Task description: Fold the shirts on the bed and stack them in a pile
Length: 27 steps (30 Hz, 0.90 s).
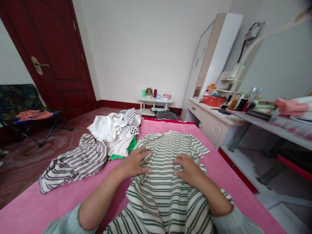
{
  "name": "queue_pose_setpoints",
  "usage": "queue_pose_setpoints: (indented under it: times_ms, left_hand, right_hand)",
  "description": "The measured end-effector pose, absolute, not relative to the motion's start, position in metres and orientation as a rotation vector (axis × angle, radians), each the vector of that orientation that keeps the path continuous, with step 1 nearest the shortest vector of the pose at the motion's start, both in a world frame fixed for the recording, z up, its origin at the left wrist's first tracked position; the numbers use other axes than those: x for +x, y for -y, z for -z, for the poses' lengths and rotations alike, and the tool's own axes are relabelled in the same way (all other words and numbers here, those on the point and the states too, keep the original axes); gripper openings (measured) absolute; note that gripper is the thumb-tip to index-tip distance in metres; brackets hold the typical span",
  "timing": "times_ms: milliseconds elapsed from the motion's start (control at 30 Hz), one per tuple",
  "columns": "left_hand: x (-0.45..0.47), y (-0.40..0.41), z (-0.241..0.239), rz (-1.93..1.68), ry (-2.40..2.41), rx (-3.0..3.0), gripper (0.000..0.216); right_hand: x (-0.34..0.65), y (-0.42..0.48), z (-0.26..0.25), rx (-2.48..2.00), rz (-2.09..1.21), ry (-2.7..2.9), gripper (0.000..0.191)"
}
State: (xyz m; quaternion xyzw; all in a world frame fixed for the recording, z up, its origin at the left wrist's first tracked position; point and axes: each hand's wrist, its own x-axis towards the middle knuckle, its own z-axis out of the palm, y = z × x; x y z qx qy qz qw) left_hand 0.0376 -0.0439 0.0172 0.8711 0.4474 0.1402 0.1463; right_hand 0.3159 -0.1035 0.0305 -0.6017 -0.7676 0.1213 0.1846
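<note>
A cream shirt with dark green stripes (168,146) lies spread on the pink bed cover (219,169), running from the middle toward me. My left hand (135,161) rests flat on its left side, fingers spread apart. On the shirt's right half my right hand (188,167) presses down with fingers stretched out. Neither hand holds anything.
A pile of clothes lies at the left: a black-and-white striped garment (75,161), white and polka-dot pieces (117,128), something green (130,146). A white dresser (212,120) with bottles stands at the right, a small table (154,100) at the far wall, a folding chair (26,110) by the red door (58,55).
</note>
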Motion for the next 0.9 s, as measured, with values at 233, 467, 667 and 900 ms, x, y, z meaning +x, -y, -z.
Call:
queue_pose_setpoints:
  times_ms: [233,467,667,900]
  left_hand:
    - [0.020,0.031,-0.009,-0.580,-2.187,2.402,0.037]
    - [0.025,0.028,-0.005,-0.984,-1.754,2.575,0.054]
    - [0.041,0.029,0.008,-0.668,-1.786,2.432,0.078]
    - [0.044,0.022,-0.001,-0.441,-2.025,2.195,0.072]
  right_hand:
    - [0.401,0.091,-0.011,-2.359,0.068,1.858,0.032]
    - [0.408,0.080,0.003,-2.129,0.142,1.590,0.064]
    - [0.400,0.072,0.017,-1.861,-0.423,1.390,0.090]
    - [0.397,0.059,0.017,-1.737,-0.834,1.095,0.074]
